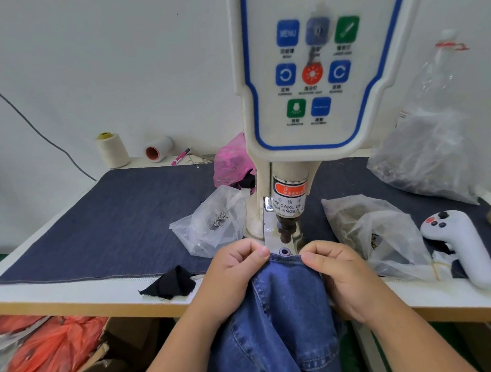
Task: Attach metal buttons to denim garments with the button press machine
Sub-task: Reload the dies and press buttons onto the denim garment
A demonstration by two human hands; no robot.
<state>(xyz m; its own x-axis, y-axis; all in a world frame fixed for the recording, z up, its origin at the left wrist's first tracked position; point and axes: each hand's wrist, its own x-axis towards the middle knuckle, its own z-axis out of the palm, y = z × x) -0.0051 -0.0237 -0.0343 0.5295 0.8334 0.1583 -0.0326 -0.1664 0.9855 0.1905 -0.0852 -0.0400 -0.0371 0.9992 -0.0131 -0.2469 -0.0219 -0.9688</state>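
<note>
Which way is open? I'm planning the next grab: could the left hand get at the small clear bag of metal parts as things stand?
Probably yes. The small clear bag lies just beyond the left hand with nothing between them, but that hand is pinching the denim garment and would have to let go first.

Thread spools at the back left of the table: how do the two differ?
The cream thread cone stands upright and looks full; the white spool lies on its side, its red core end facing the camera. The cone looks larger. Both sit on the bare table behind the dark denim mat.
</note>
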